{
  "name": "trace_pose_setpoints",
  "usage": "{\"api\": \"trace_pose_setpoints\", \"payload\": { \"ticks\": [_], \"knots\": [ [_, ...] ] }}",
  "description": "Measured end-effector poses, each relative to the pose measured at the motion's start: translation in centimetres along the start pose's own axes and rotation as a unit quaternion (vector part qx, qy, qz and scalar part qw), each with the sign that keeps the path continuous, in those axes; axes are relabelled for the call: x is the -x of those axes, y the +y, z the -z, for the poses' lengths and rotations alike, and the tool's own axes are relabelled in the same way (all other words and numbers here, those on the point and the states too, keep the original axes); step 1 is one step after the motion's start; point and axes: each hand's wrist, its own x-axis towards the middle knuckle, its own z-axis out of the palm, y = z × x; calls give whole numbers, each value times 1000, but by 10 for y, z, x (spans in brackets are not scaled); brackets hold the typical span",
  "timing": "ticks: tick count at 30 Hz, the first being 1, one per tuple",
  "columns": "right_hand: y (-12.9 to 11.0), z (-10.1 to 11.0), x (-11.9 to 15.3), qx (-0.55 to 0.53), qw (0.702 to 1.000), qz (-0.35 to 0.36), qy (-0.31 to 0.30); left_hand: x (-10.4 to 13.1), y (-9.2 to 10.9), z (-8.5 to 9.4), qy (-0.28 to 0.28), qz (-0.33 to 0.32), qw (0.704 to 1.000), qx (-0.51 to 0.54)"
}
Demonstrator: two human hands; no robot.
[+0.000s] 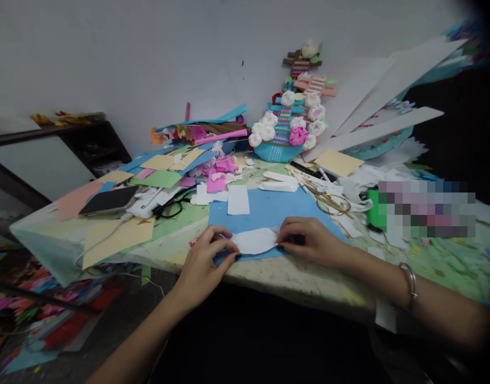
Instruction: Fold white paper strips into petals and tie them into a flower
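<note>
A strip of white paper [256,241] lies across the near part of a blue sheet [268,210], at the table's front edge. My left hand [215,250] pinches the strip's left end between thumb and fingers. At the strip's right end, my right hand [303,239] grips it with fingertips pressed together. The strip looks slightly uneven along its edges. Just beyond it, a small white paper rectangle [238,200] rests partly on the blue sheet. Folded white paper pieces [280,181] lie at the sheet's far edge.
A blue paper craft with white flowers [279,152] leans against the wall. To the left are a dark phone [109,201], black-framed glasses [170,208] and coloured paper sheets [159,178]. Scissors [335,204] and a green object [376,209] sit to the right among white scraps.
</note>
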Motion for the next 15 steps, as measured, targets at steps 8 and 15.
{"api": "trace_pose_setpoints", "payload": {
  "ticks": [8, 15],
  "knots": [
    [-3, 0, -3, 2, 999, -39, -7, -2, 7, -6, 7, 25, 999, -40],
    [-3, 1, 0, 0, 999, -27, -25, -3, 9, -6, -1, 29, 998, -48]
  ]
}}
